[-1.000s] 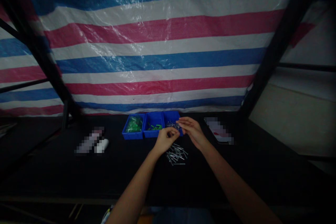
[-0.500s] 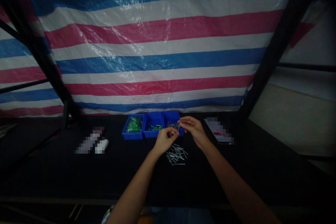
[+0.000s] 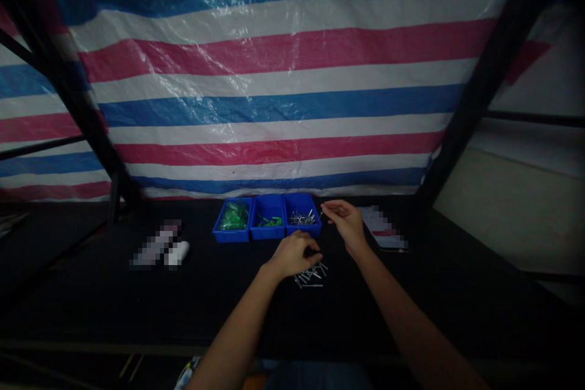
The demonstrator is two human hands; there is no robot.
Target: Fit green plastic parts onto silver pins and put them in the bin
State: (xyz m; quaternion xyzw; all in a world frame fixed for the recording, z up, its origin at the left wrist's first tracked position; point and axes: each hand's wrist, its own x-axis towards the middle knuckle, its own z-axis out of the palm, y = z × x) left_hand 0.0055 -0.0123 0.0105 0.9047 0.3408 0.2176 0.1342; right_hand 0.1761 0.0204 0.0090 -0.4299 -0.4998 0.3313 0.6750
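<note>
My left hand (image 3: 296, 254) hovers over a loose pile of metal screws (image 3: 311, 275) on the black table, thumb and fingers curled but apart, with nothing visible between them. To the right of the right-hand blue bin (image 3: 315, 229), my right hand (image 3: 346, 221) is closed in a pinch, a small shiny metal piece (image 3: 322, 213) at its fingertips. That bin holds several metal screws (image 3: 302, 218). The middle blue bin (image 3: 268, 232) has a few green pieces (image 3: 274, 221) in it. In the left blue bin (image 3: 231, 236) lies a clear bag of green pieces (image 3: 234, 216).
A blurred flat item (image 3: 384, 230) lies right of my right hand. Farther left on the black table (image 3: 219, 298) are a white rounded object (image 3: 178, 253) and a blurred pinkish item (image 3: 158, 247). Striped sheeting (image 3: 274, 103) hangs behind, between dark frame posts.
My left hand has moved down and right over the screw pile, its fingers parting. My right hand has shifted right, away from the right-hand bin, uncovering the screws inside.
</note>
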